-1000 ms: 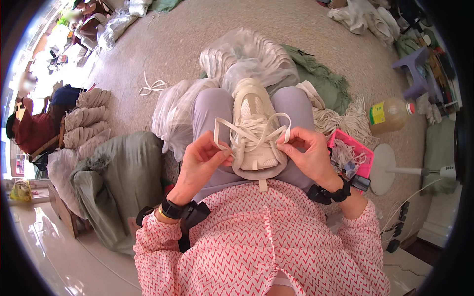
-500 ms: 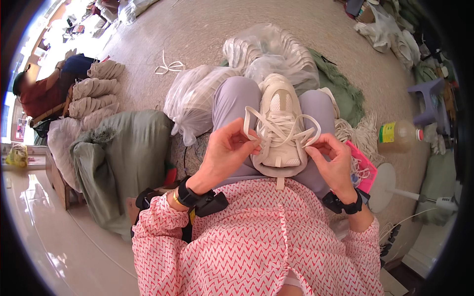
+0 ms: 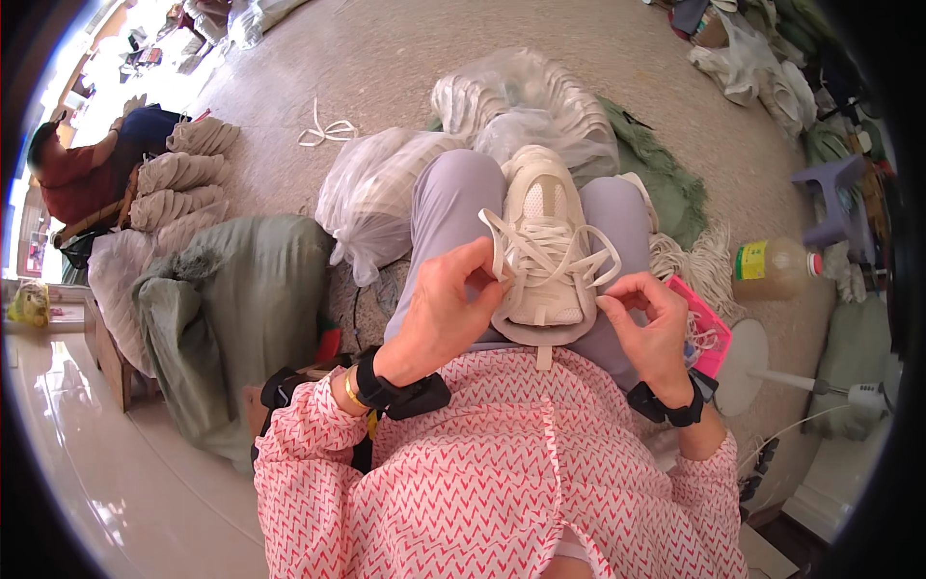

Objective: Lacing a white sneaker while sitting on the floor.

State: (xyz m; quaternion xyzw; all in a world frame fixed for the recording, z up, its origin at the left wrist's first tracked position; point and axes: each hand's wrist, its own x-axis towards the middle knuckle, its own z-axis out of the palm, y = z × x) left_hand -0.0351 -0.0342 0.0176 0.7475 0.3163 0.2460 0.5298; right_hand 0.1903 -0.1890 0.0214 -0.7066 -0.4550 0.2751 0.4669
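Nearest the camera, below the pink-and-white zigzag-patterned shirt point(image 3: 502, 482), two forearms with black wristbands reach toward the lap. On the lap, resting across grey-trousered thighs with its heel toward the body and its toe pointing away, lies the cream-white lace-up sneaker point(image 3: 542, 246). At its left side the left hand point(image 3: 439, 314) has its fingers point(image 3: 475, 262) pressed together, pinching one loop of the flat white shoelace point(image 3: 550, 253) just beside the eyelets. At the sneaker's right side the right hand point(image 3: 648, 323) curls its fingers point(image 3: 627, 289) inward, thumb and forefinger pinching the other end of the same lace near the shoe's rim. Just right of that hand a bright pink tray point(image 3: 709, 333) holding pale cord sits on the floor, with a round white fan base point(image 3: 741, 355) beside it. To the left lies a heap of olive-green fabric sacks point(image 3: 231, 309). Just beyond the knees are clear plastic bags of pale shoes point(image 3: 453, 145) on a green cloth. Farther right stand a plastic bottle of yellowish liquid point(image 3: 772, 265) and a small purple stool point(image 3: 839, 198). A loose white lace point(image 3: 326, 128) lies on the beige carpet point(image 3: 434, 48), and at far left another person in a red top point(image 3: 72, 174) sits beside stacked beige bundles point(image 3: 183, 169).
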